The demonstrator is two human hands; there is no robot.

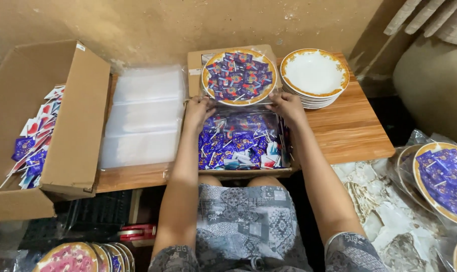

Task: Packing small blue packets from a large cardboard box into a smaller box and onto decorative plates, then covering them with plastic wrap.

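A gold-rimmed plate [239, 78] heaped with purple-wrapped lollipops sits inside a clear plastic bag on the far part of a cardboard box. My left hand [198, 112] grips the bag's near left edge, and my right hand [287, 105] grips its near right edge. Just below my hands, the open cardboard box [284, 168] holds loose purple lollipops [238, 143]. Both hands rest at the plate's near rim, fingers curled on the plastic.
A stack of empty white gold-rimmed plates [315, 75] stands to the right on the wooden table [349, 131]. Clear plastic bags [144, 117] lie in a pile at left. A large carton [67, 126] with lollipops stands far left. Bagged filled plates [442, 181] lie on the floor at right, with more bagged plates [72, 257] at lower left.
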